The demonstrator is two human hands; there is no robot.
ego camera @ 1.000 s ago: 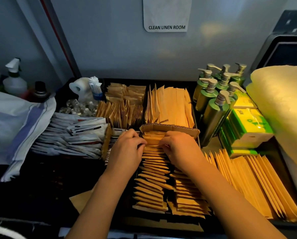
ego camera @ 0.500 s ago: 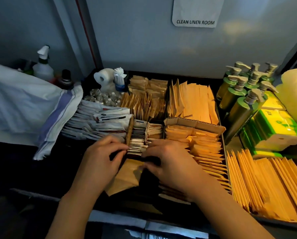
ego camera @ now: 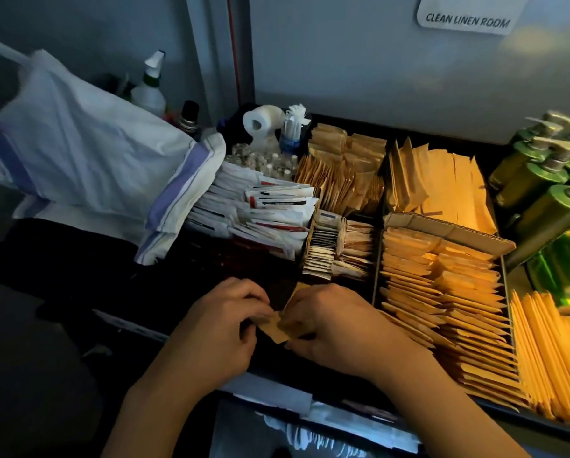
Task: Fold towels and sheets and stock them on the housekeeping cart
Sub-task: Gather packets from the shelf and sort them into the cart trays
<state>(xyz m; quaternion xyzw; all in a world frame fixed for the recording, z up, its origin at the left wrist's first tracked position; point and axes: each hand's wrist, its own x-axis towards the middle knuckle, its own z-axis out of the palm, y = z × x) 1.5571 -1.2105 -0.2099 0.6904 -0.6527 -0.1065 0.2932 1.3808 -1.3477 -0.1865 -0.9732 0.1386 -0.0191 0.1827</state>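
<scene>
The cart (ego camera: pixel 164 328) top fills the view, a dark tray set against a grey wall bearing a sign (ego camera: pixel 467 18) that reads CLEAN LINEN ROOM. On the cart's left end lies the largest item, a folded white towel (ego camera: pixel 88 153) with blue stripes, its edge draped over a row of white sachets (ego camera: pixel 260 213). Across the right half stand brown packets (ego camera: pixel 442 282) filed on edge in a cardboard-walled compartment, with taller envelopes (ego camera: pixel 442 183) behind them and another stack (ego camera: pixel 554 358) at the far right. Green pump bottles (ego camera: pixel 541 180) cluster at the right edge, partly out of frame. Behind the towel stand a spray bottle (ego camera: pixel 149 84) and a dark-capped bottle (ego camera: pixel 189 115). Near the back of the tray sit a paper roll (ego camera: pixel 260 123) and, just beside it, a cup of white sticks (ego camera: pixel 291 133). Between the sachets and the packets is a narrow slot of small tea-bag-like packs (ego camera: pixel 323 249). At the near edge of the tray both hands meet over a dark compartment: the left hand (ego camera: pixel 220 328) has its fingers curled and pinches one end of a small brown card (ego camera: pixel 275 328), and the right hand (ego camera: pixel 336 322), fingers bent likewise, grips the other end. The card is blurred, so its exact shape cannot be told.
</scene>
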